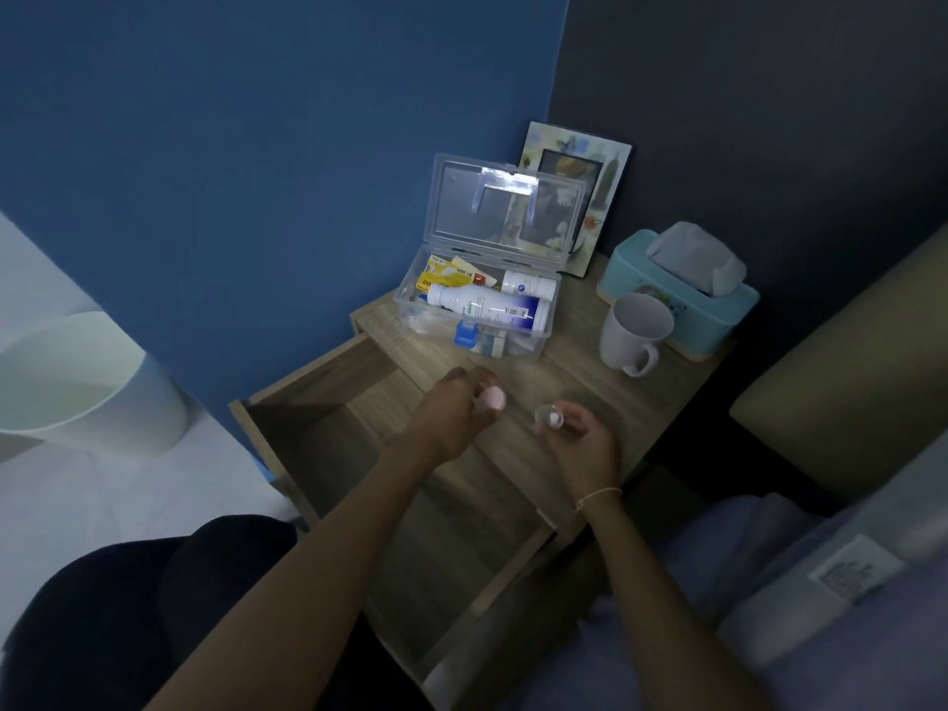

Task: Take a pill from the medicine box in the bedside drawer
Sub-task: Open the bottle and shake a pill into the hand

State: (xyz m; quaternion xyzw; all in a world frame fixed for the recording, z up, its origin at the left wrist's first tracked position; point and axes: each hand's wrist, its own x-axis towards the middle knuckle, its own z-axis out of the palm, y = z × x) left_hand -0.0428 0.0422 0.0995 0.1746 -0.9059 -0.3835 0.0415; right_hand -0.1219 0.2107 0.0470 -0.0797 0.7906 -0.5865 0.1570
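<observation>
The light is dim, and what I hold is hard to make out. My left hand (pixel 451 407) pinches a small pale pink rounded thing (pixel 493 397), perhaps a cap, in its fingertips. My right hand (pixel 579 433) grips a small clear container (pixel 546 415) with something pale inside; I cannot tell whether that is a pill. Both hands are over the wooden tabletop (pixel 579 361) of the bedside unit.

The medicine box (pixel 474 305), clear plastic, stands on the tabletop with its lid (pixel 505 210) up and leaning back against a picture frame (pixel 605 182). Inside lie a white bottle with a blue label (pixel 487 307), a second white bottle (pixel 528 284) behind it, yellow packets (pixel 441 274) and a blue-capped item I cannot identify. Beside the box stands a white mug (pixel 633 331), just in front of a teal tissue box (pixel 682 289).

The drawer (pixel 328 402) below is pulled open; its inside is in shadow.
</observation>
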